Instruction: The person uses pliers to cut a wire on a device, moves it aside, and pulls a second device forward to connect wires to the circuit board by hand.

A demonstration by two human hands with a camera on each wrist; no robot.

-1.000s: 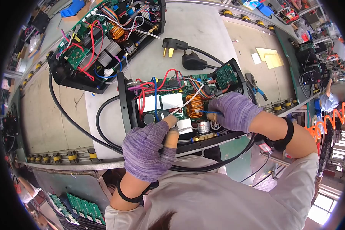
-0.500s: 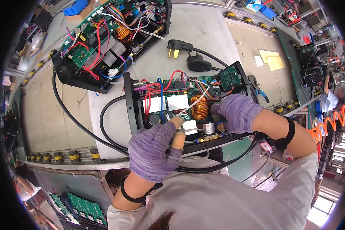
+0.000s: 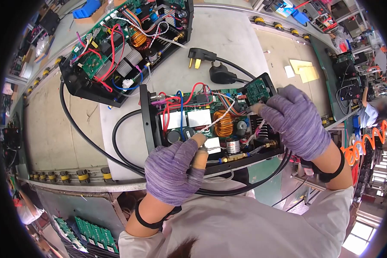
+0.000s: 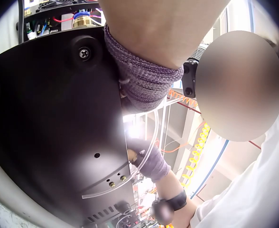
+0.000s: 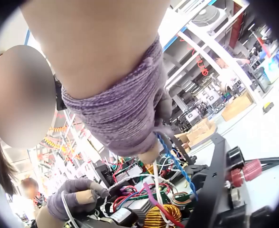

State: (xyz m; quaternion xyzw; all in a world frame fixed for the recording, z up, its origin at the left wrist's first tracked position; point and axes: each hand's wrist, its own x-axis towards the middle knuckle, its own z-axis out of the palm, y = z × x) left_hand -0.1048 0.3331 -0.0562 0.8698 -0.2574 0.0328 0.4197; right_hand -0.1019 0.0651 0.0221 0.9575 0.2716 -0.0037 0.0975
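Observation:
An opened black chassis (image 3: 147,122) holds a copper coil (image 3: 223,123), a silver capacitor (image 3: 233,146) and white blocks (image 3: 199,117). Over its near edge, my gloved left hand (image 3: 174,174) pinches the white twisted wire (image 3: 219,117) between bare thumb and fingertip. My right hand (image 3: 296,122) is at the right end, its fingertips beside the upright green circuit board (image 3: 257,91). The right wrist view shows a blue twisted wire (image 5: 178,167) and a white wire (image 5: 156,180) running from the right hand's curled fingers. The chassis side (image 4: 59,118) hides the left fingertips in the left wrist view.
A second opened chassis (image 3: 84,88) is at the back left. Two black plugs (image 3: 202,55) and their cables lie behind the nearer chassis. Pliers (image 3: 284,88) are beyond the right hand; yellow papers (image 3: 307,72) lie farther right. Black cable loops (image 3: 116,137) extend left.
My right hand has moved up and to the right, from beside the coil to the circuit board, uncovering parts at the chassis's right end. My left hand keeps its pinch, shifted slightly right in view.

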